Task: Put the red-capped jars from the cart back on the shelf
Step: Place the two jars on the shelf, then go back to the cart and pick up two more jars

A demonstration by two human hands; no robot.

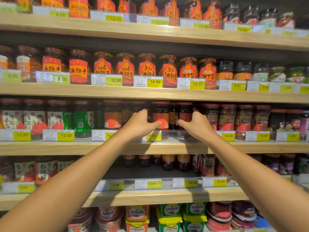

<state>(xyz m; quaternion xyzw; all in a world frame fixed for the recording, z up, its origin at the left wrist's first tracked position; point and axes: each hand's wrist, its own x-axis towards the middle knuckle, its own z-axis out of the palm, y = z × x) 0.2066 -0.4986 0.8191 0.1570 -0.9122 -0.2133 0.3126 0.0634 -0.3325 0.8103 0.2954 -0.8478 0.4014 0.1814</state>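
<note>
Red-capped jars (pixel 160 114) between both hands (pixel 142 122), above an "11.90" tag (pixel 153 136).

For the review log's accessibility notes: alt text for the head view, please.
Both arms reach to a stocked store shelf: the left hand and right hand each touch a red-capped jar among rows of sauce jars with yellow price tags.

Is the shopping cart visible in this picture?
No, only the wooden shelves of jars and both bare hands, left hand and right hand, reaching a red-capped jar, appear.
</note>
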